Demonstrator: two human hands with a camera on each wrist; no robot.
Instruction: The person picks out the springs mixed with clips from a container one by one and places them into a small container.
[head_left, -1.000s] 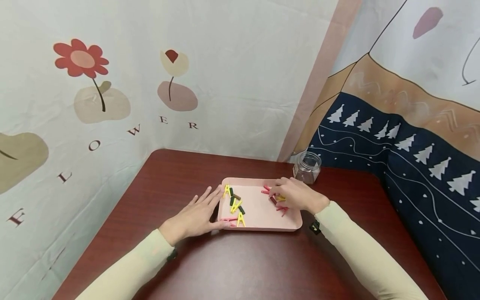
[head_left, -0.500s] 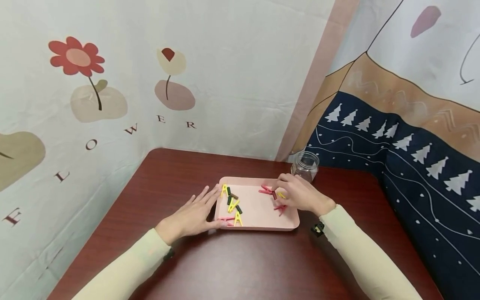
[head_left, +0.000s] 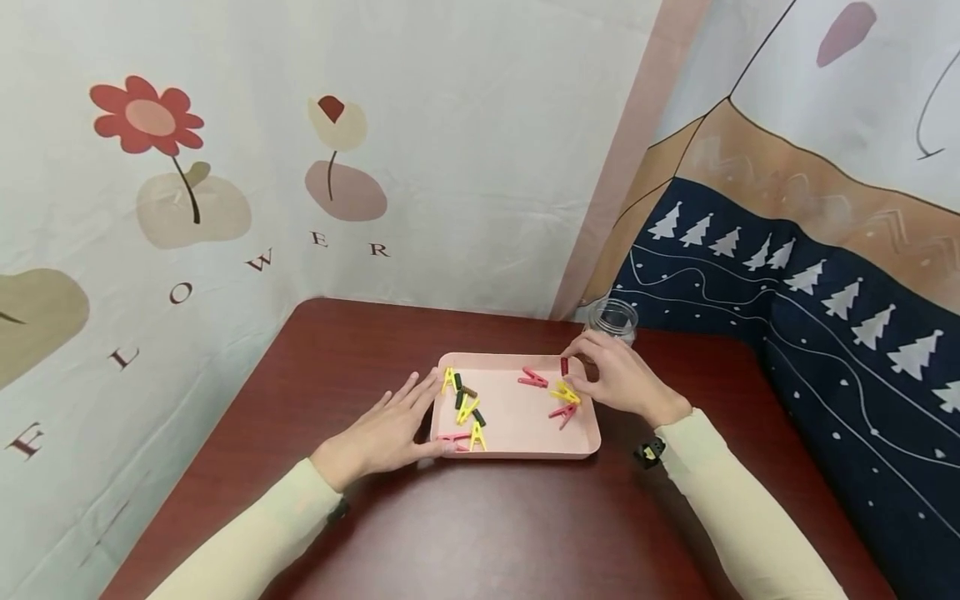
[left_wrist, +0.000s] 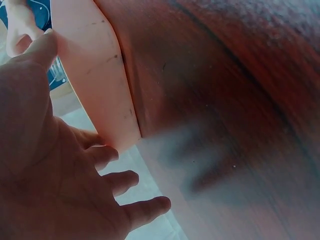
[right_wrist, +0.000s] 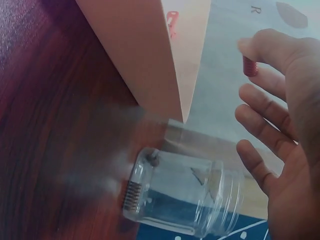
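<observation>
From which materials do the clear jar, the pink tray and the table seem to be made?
The clear jar is glossy glass or plastic, see-through with bright highlights; I cannot tell which. The pink tray is probably moulded plastic with a mostly matte finish: smooth, one-coloured, with rounded corners. The table looks like polished wood or laminate, reddish-brown with streaky grain and a soft shine.
</observation>
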